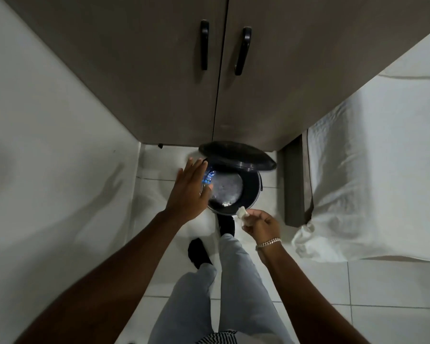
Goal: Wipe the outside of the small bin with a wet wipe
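left hand spread flat over small bin, lid raised beyond; right hand pinching wet wipe near rim.

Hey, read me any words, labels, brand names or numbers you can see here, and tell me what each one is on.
None can be read.
The blue and white wrapper inside the small bin carries print, but it is too blurred and partly hidden by the left hand.
The wet wipe in the right hand, the raised lid and the cabinet doors show no writing.
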